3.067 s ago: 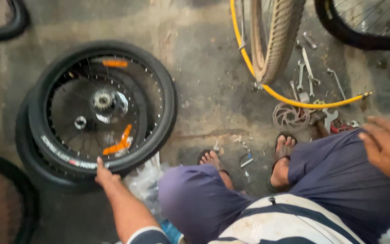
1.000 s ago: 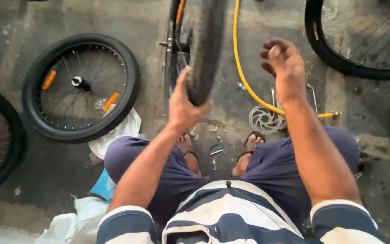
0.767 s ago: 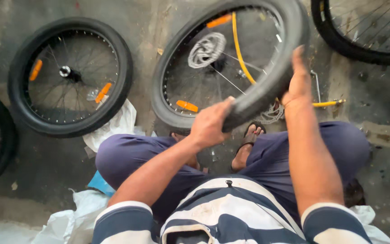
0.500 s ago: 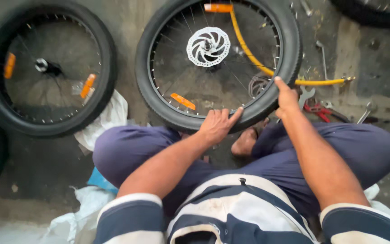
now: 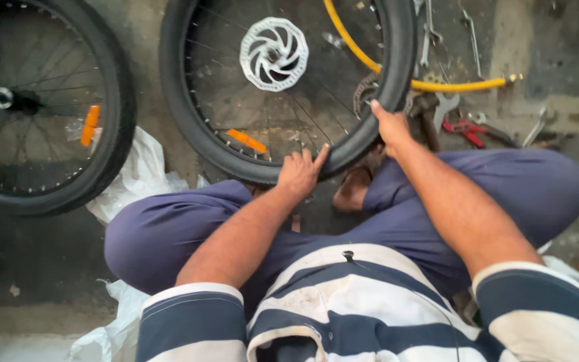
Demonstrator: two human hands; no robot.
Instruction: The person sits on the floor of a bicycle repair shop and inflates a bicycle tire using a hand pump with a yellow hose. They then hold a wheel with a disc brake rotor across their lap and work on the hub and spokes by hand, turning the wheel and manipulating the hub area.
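Stained concrete floor (image 5: 517,80) fills a cramped repair spot where a seated person in purple trousers and a striped shirt works over a bicycle wheel (image 5: 288,87) lying flat just beyond the knees, its black tyre, spokes and silver brake disc (image 5: 274,44) facing up. A second wheel (image 5: 35,107) lies to the left, beside crumpled white plastic (image 5: 139,175). A yellow hose (image 5: 430,84) curves under the near wheel's far side. The left hand (image 5: 299,175) rests on the tyre's nearest edge, fingers loosely spread and laid over the rubber; the right hand (image 5: 393,124) touches the tyre's right edge, thumb raised, remaining fingers hidden behind the hand. Judged from this, steadying goes best with both palms pressing evenly, clear of the spokes. Spanners (image 5: 447,107) and red-handled pliers (image 5: 467,127) lie scattered just right of the wheel.
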